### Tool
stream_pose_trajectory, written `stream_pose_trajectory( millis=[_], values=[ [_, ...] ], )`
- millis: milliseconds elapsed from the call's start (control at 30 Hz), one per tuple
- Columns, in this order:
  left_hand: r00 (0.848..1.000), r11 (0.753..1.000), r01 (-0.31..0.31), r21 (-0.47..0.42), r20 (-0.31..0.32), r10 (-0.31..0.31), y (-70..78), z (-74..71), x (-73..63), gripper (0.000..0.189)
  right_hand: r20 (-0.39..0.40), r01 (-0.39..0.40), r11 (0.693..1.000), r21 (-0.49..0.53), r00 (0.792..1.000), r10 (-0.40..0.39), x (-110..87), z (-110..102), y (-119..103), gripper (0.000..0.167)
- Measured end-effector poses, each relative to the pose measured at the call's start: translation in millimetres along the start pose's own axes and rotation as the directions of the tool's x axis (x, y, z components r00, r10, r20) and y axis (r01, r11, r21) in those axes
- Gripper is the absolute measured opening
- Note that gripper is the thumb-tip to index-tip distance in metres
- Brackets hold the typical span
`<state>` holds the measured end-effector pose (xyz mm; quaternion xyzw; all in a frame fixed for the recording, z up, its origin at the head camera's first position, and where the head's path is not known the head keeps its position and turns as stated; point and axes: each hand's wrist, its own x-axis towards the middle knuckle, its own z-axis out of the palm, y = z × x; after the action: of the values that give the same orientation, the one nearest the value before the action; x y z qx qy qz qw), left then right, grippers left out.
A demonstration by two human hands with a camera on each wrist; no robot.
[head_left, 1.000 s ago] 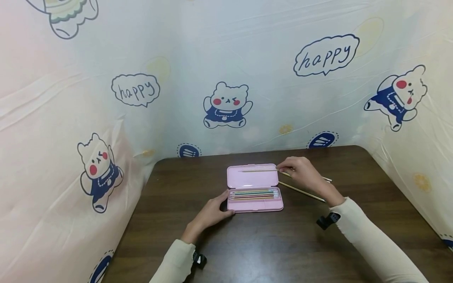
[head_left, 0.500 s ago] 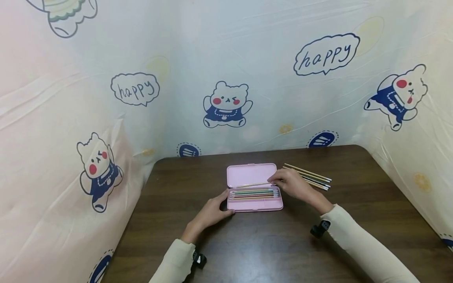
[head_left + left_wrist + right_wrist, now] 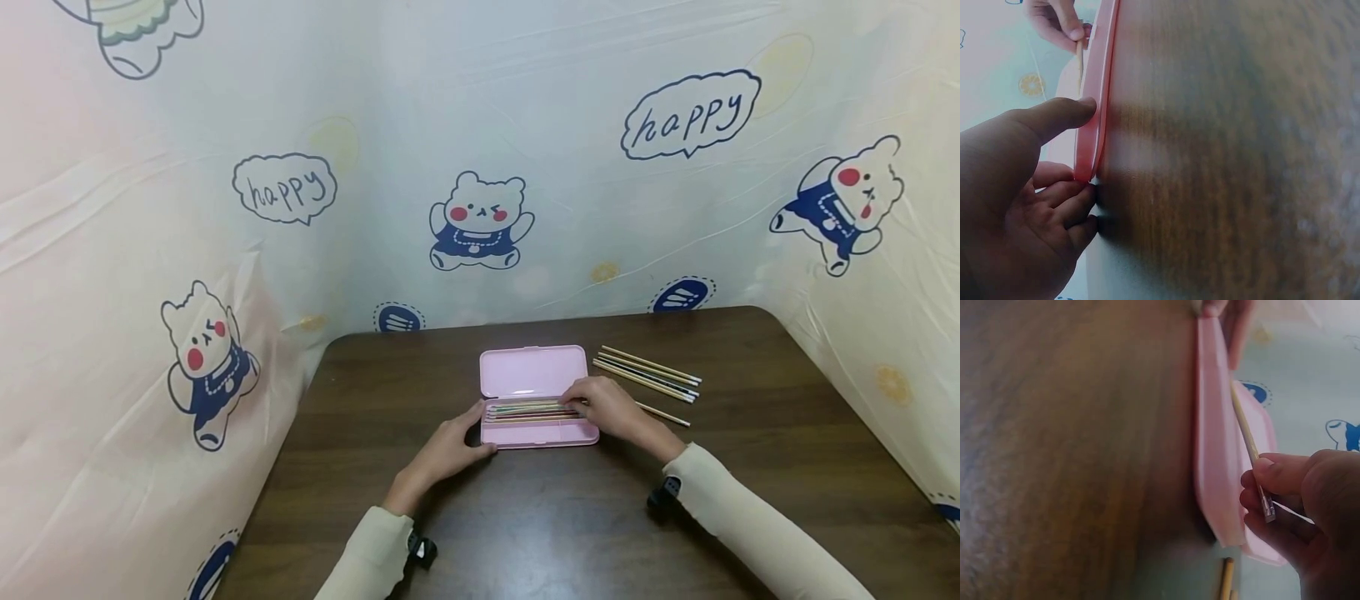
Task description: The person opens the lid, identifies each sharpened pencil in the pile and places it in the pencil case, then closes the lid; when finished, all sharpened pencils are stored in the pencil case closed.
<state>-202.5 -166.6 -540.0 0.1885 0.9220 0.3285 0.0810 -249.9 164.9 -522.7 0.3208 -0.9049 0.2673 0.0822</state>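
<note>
A pink pencil case (image 3: 534, 372) lies opened flat on the table, its lid folded back toward the far side. Several coloured pencils (image 3: 525, 412) lie side by side in its base. At the case's left end my left hand (image 3: 447, 454) grips the edge, thumb (image 3: 1075, 115) on the near side wall and fingers around the corner. My right hand (image 3: 611, 410) is over the right end of the base. Between its thumb and fingers it pinches a pencil (image 3: 1246, 431) near the eraser end, the other end slanting down toward the case.
Several loose pencils (image 3: 647, 373) lie on the dark wooden table (image 3: 555, 525) right of the case. One more pencil (image 3: 663, 414) sits nearer, partly behind the right hand. A printed cloth (image 3: 570, 208) surrounds the table's back and sides.
My right hand has moved left and nearer, carrying the pencil from beside the lid to over the base. The left hand has stayed on the case.
</note>
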Motion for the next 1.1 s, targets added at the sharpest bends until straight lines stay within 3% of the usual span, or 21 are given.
stream_pose_trajectory(
  millis=[200, 633, 867, 1100],
  values=[
    [1.000, 1.000, 0.007, -0.006, 0.001, -0.007, -0.9, 0.2, -0.4, 0.085, 0.024, 0.003, 0.996, -0.090, 1.000, -0.001, -1.0, 6, 0, 0.014],
    [1.000, 1.000, 0.017, -0.017, 0.009, -0.016, 2.2, -0.8, -1.2, 0.085, 0.035, -0.022, 0.996, -0.086, 0.999, 0.025, 4.0, -1, -1, 0.013],
    [1.000, 1.000, 0.012, -0.018, 0.002, -0.012, 1.9, -1.5, -0.9, 0.084, 0.013, -0.020, 0.998, -0.060, 1.000, 0.021, 24.8, -23, -7, 0.014],
    [1.000, 1.000, 0.013, -0.012, 0.009, -0.013, 1.8, -1.5, -2.2, 0.084, -0.020, -0.057, 0.994, -0.099, 0.998, 0.055, 52.1, -33, -5, 0.018]
  ],
)
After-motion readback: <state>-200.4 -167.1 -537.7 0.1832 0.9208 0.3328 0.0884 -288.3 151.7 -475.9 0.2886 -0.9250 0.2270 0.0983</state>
